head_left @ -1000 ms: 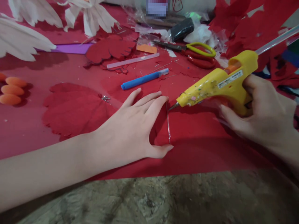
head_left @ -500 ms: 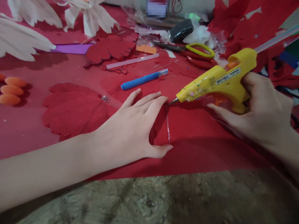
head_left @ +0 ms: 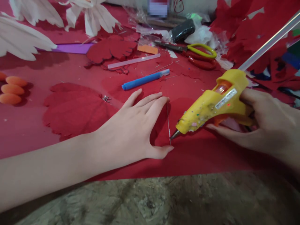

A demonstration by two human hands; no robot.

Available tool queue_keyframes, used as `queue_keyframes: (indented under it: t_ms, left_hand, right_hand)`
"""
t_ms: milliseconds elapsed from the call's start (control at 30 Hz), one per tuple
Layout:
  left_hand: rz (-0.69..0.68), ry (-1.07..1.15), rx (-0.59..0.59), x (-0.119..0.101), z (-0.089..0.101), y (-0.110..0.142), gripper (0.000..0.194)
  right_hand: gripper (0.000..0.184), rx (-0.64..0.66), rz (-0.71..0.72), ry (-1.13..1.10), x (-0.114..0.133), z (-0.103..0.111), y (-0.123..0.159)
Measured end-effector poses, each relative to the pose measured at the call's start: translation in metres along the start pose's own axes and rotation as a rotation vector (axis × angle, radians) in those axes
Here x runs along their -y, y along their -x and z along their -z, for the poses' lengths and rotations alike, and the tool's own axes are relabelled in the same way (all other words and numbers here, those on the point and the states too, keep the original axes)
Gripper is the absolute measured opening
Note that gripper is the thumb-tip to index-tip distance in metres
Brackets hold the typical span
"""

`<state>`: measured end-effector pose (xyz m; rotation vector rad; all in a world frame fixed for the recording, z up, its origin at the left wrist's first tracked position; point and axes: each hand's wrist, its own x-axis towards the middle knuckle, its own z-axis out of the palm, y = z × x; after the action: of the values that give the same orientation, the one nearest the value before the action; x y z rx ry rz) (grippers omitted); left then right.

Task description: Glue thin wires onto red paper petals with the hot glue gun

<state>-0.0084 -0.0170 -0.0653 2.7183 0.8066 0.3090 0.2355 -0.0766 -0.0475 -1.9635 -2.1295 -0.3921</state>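
My left hand [head_left: 133, 125] lies with fingers spread on the red sheet. Its index fingertip and thumb press near the two ends of a thin straight wire [head_left: 168, 120]. My right hand [head_left: 269, 122] is closed around a yellow glue gun [head_left: 203, 106], with a clear glue stick [head_left: 269, 40] standing out of its back. The metal nozzle meets the wire's near end, just above my left thumb. Left of my left hand rests a red scalloped petal piece [head_left: 72, 109] with a small heap of silvery bits [head_left: 106, 98] at its tip.
A blue marker [head_left: 145, 79], a loose glue stick [head_left: 133, 61] and yellow-and-red-handled scissors [head_left: 201, 51] lie beyond my hands. White petals [head_left: 91, 18] and orange oval pieces [head_left: 14, 89] are at the left. Red scraps [head_left: 255, 37] pile up at the far right.
My right hand has drawn the glue gun toward me along the wire, from its far end to its near end, tilting it more steeply. My left hand has stayed in place.
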Motion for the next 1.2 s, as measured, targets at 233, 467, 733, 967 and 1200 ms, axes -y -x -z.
queue_keyframes:
  t_ms: [233,467,733,967,1200]
  left_hand:
    - [0.002,0.005,0.007,0.0,0.0,0.0,0.085]
    - [-0.004,0.014,-0.01,0.0,-0.001,0.0,0.085]
    - [0.008,0.012,0.001,-0.001,0.0,0.0,0.08]
    - [-0.004,-0.002,-0.016,0.0,-0.002,0.001,0.084]
    - [-0.008,0.002,-0.024,0.001,-0.002,0.001,0.083]
  right_hand:
    - [0.072,0.035,-0.046,-0.041,-0.001,0.001,0.0]
    - [0.068,0.001,-0.062,-0.01,0.003,0.002,-0.002]
    - [0.063,-0.132,0.019,0.036,0.006,-0.004,0.0]
    - [0.068,-0.009,0.044,-0.005,-0.005,-0.004,0.002]
    - [0.065,-0.201,0.077,0.175,-0.001,-0.007,0.003]
